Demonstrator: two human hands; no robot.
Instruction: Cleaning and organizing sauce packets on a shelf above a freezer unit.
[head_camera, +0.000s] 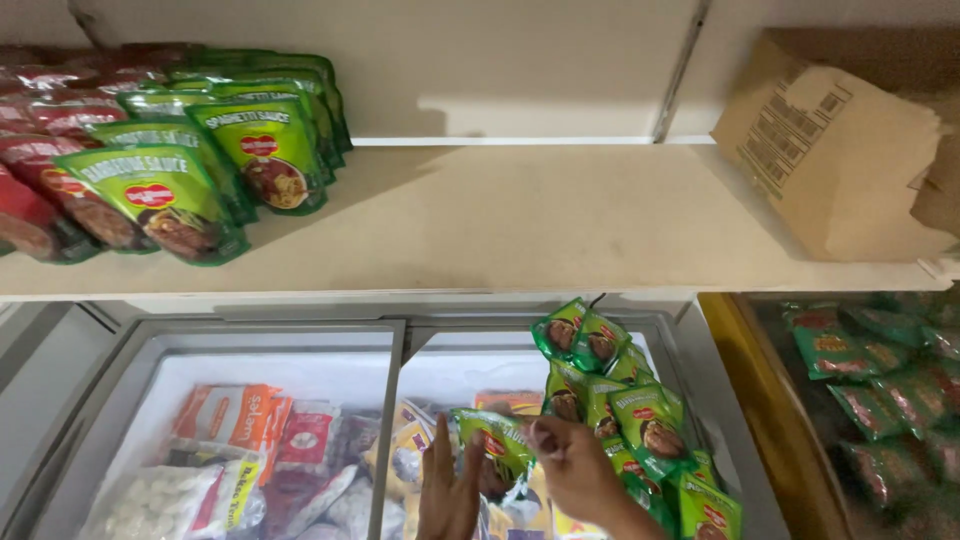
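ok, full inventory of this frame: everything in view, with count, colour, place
green sauce pouches: a dozen or so, green, shelf left, leaning in rows
red sauce pouches: several, red, shelf far left
shelf: one, cream, across the middle
cardboard box: one, brown, shelf right
chest freezer: one, grey frame, glass lids, below shelf
frozen packs: many, mixed colours, under the glass
green pouch pile: about ten, green, on freezer lid right
wrapped pouches: many, green and red, bottom right
left hand: open, beside a green pouch
right hand: pinching green pouch
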